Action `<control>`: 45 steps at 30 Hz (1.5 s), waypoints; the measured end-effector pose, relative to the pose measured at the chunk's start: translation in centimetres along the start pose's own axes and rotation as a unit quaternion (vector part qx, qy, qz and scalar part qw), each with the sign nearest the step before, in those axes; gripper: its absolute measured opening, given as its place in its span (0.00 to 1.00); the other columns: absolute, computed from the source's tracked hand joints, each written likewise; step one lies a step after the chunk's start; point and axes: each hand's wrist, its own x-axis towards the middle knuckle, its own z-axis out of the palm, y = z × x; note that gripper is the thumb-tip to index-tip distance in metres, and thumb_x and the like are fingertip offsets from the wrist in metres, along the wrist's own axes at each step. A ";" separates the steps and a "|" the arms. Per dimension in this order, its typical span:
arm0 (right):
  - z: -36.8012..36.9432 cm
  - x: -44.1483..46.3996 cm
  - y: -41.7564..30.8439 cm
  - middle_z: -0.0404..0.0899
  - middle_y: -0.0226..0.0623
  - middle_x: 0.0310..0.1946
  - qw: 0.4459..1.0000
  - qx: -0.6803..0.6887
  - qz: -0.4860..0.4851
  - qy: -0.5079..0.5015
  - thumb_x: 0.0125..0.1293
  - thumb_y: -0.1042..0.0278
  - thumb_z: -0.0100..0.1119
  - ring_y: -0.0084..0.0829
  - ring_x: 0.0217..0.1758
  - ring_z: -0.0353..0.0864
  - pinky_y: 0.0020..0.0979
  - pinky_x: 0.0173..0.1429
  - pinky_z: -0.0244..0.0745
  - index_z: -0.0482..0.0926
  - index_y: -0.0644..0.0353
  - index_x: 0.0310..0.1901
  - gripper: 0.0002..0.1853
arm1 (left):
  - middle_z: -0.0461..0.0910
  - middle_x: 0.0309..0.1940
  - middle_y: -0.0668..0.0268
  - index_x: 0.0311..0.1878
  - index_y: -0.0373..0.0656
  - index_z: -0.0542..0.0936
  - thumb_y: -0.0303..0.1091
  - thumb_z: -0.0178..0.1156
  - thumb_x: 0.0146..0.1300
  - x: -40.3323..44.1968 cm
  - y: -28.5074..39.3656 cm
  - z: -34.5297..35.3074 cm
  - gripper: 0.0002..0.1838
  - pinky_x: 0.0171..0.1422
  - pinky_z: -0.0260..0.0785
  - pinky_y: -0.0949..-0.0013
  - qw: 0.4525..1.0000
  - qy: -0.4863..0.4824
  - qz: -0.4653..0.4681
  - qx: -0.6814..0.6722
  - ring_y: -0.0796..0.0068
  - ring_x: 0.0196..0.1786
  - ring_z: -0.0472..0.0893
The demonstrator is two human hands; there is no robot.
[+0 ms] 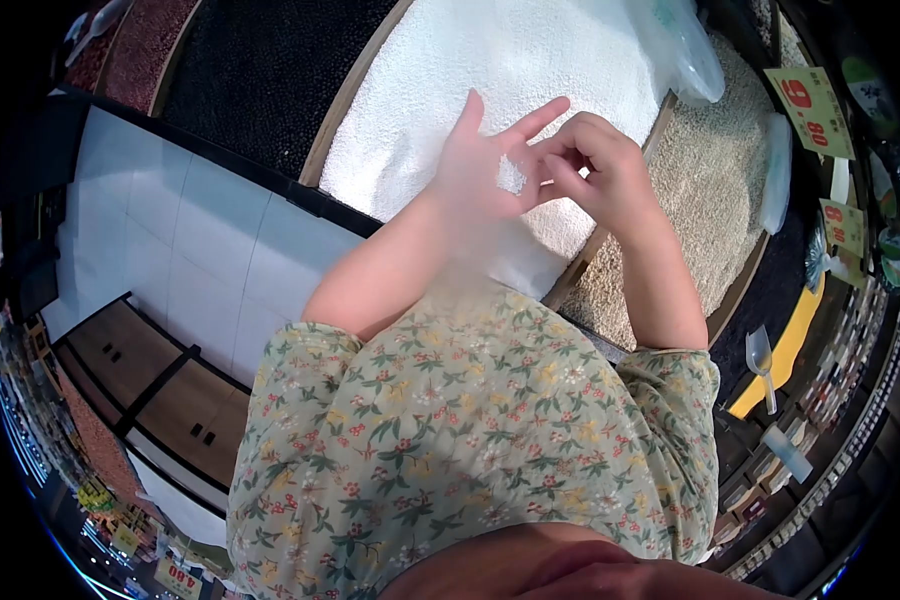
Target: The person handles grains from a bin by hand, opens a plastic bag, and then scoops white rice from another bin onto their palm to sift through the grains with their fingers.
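Note:
My left hand (pixel 485 165) is held palm up over the bin of white rice-like grains (pixel 450 60), its thumb and fingers spread. A small heap of white grains (pixel 511 176) lies on its palm near the fingers. Part of this palm and wrist is blurred. My right hand (pixel 598 172) is beside it, fingers curled and thumb and forefinger brought together in a pinch, close to the left fingers. What the pinch holds, if anything, is too small to make out.
A bin of black grains (pixel 270 70) lies left, and a bin of beige grains (pixel 715 190) right, with wooden dividers between. A clear plastic bag (pixel 692 60) hangs over the far right. Price signs (pixel 813 108) and a scoop (pixel 760 360) are at right. Tiled floor (pixel 190 220) lies left.

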 end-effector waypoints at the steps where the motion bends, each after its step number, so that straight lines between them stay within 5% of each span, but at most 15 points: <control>1: -0.3 0.3 -0.1 0.74 0.35 0.27 0.999 0.023 0.022 0.006 0.52 0.76 0.62 0.27 0.27 0.77 0.27 0.31 0.73 0.76 0.62 0.31 0.05 | 0.53 0.69 0.48 0.72 0.40 0.50 0.72 0.28 0.62 0.1 -0.5 0.9 0.47 0.72 0.47 0.47 0.994 0.074 0.021 0.073 0.50 0.71 0.55; 5: -1.3 2.4 -0.2 0.73 0.33 0.26 0.998 0.027 0.029 0.039 0.53 0.78 0.60 0.23 0.27 0.75 0.24 0.31 0.71 0.75 0.63 0.30 0.04 | 0.53 0.69 0.49 0.72 0.42 0.50 0.71 0.28 0.63 0.1 -0.9 2.2 0.46 0.70 0.48 0.42 0.945 0.192 0.031 0.262 0.46 0.71 0.54; 11: -4.0 13.1 1.4 0.79 0.37 0.26 0.982 -0.070 -0.026 0.175 0.56 0.73 0.59 0.28 0.28 0.78 0.27 0.33 0.73 0.78 0.62 0.34 0.04 | 0.50 0.70 0.47 0.72 0.45 0.52 0.70 0.31 0.64 -0.6 0.8 0.6 0.43 0.71 0.45 0.42 0.979 0.152 0.010 0.132 0.45 0.72 0.50; 12: -4.8 15.9 2.0 0.78 0.30 0.22 0.971 -0.133 -0.056 0.191 0.60 0.70 0.60 0.18 0.26 0.74 0.22 0.32 0.70 0.78 0.64 0.36 0.06 | 0.53 0.69 0.51 0.72 0.48 0.52 0.65 0.32 0.65 -0.7 1.1 0.7 0.40 0.69 0.51 0.46 0.981 0.157 0.000 0.116 0.50 0.71 0.53; 13: -5.5 19.3 3.5 0.79 0.33 0.24 0.945 -0.216 -0.102 0.223 0.59 0.68 0.61 0.19 0.27 0.76 0.23 0.33 0.72 0.78 0.63 0.37 0.08 | 0.55 0.69 0.55 0.73 0.50 0.51 0.60 0.34 0.67 -0.9 1.5 0.6 0.36 0.66 0.56 0.50 0.982 0.162 -0.008 0.099 0.55 0.70 0.56; 14: -6.2 22.1 3.7 0.80 0.41 0.26 0.921 -0.270 -0.097 0.264 0.56 0.66 0.59 0.42 0.30 0.80 0.34 0.37 0.75 0.78 0.59 0.33 0.07 | 0.55 0.69 0.55 0.73 0.49 0.51 0.58 0.36 0.67 -1.1 1.8 0.1 0.35 0.67 0.55 0.51 0.986 0.135 -0.021 0.096 0.56 0.71 0.55; 15: -7.1 25.7 5.1 0.81 0.38 0.26 0.878 -0.371 -0.116 0.280 0.58 0.66 0.59 0.34 0.28 0.81 0.30 0.35 0.74 0.80 0.60 0.34 0.07 | 0.55 0.69 0.55 0.73 0.49 0.51 0.58 0.36 0.67 -1.2 2.1 0.2 0.35 0.67 0.55 0.51 0.986 0.131 -0.019 0.099 0.56 0.71 0.55; 16: -8.3 28.5 4.3 0.81 0.50 0.32 0.891 -0.380 -0.029 0.248 0.59 0.76 0.54 0.46 0.40 0.81 0.41 0.42 0.77 0.78 0.68 0.35 0.06 | 0.54 0.70 0.55 0.73 0.49 0.51 0.59 0.36 0.67 -1.4 2.5 0.3 0.36 0.68 0.55 0.52 0.985 0.135 -0.030 0.102 0.56 0.72 0.55; 19: -10.9 34.7 7.1 0.79 0.56 0.37 0.876 -0.453 0.049 0.159 0.57 0.76 0.52 0.52 0.43 0.79 0.44 0.48 0.74 0.79 0.67 0.36 0.07 | 0.52 0.71 0.56 0.73 0.47 0.49 0.62 0.31 0.67 -1.5 3.1 1.2 0.38 0.68 0.54 0.54 0.969 0.165 -0.041 0.178 0.57 0.72 0.54; 23: -11.5 40.0 14.8 0.78 0.58 0.38 0.875 -0.382 0.095 0.282 0.57 0.72 0.54 0.52 0.45 0.79 0.44 0.48 0.74 0.81 0.65 0.39 0.11 | 0.51 0.72 0.55 0.73 0.47 0.48 0.50 0.37 0.68 -1.9 4.3 0.1 0.34 0.69 0.53 0.55 0.995 0.084 -0.044 0.015 0.56 0.72 0.54; 27: -10.0 33.4 11.3 0.79 0.57 0.33 0.889 -0.358 0.123 0.258 0.60 0.69 0.52 0.52 0.42 0.80 0.43 0.47 0.73 0.81 0.65 0.37 0.11 | 0.47 0.73 0.56 0.74 0.50 0.46 0.56 0.36 0.68 -1.2 4.7 0.8 0.36 0.70 0.50 0.54 0.978 0.136 -0.056 0.147 0.57 0.74 0.49; 29: -9.1 28.7 7.0 0.80 0.55 0.31 0.917 -0.302 0.092 0.246 0.60 0.66 0.55 0.52 0.38 0.80 0.41 0.43 0.73 0.81 0.65 0.35 0.11 | 0.46 0.72 0.51 0.73 0.50 0.49 0.72 0.34 0.61 -0.5 4.4 0.9 0.45 0.68 0.50 0.42 0.978 0.141 -0.003 0.153 0.48 0.72 0.50; 33: -8.6 20.7 5.9 0.82 0.48 0.28 0.964 -0.175 0.079 0.186 0.60 0.61 0.58 0.38 0.33 0.82 0.40 0.41 0.71 0.80 0.66 0.32 0.13 | 0.46 0.72 0.51 0.73 0.51 0.49 0.74 0.33 0.60 0.2 4.4 1.4 0.46 0.68 0.49 0.40 0.976 0.130 0.034 0.171 0.47 0.72 0.49; 35: -7.5 16.0 5.4 0.80 0.30 0.26 0.980 -0.102 0.057 0.161 0.62 0.70 0.60 0.17 0.29 0.76 0.20 0.35 0.71 0.80 0.64 0.40 0.08 | 0.46 0.72 0.50 0.73 0.51 0.49 0.75 0.30 0.59 0.5 4.5 1.3 0.47 0.69 0.47 0.39 0.989 0.089 0.051 0.104 0.46 0.72 0.49; 45: -1.8 -0.2 -0.2 0.79 0.33 0.28 0.994 -0.007 0.043 0.101 0.57 0.76 0.62 0.20 0.26 0.74 0.21 0.25 0.65 0.81 0.62 0.35 0.05 | 0.43 0.72 0.49 0.73 0.52 0.50 0.75 0.25 0.59 0.5 2.3 2.1 0.46 0.71 0.40 0.36 0.973 0.092 0.136 0.165 0.43 0.73 0.44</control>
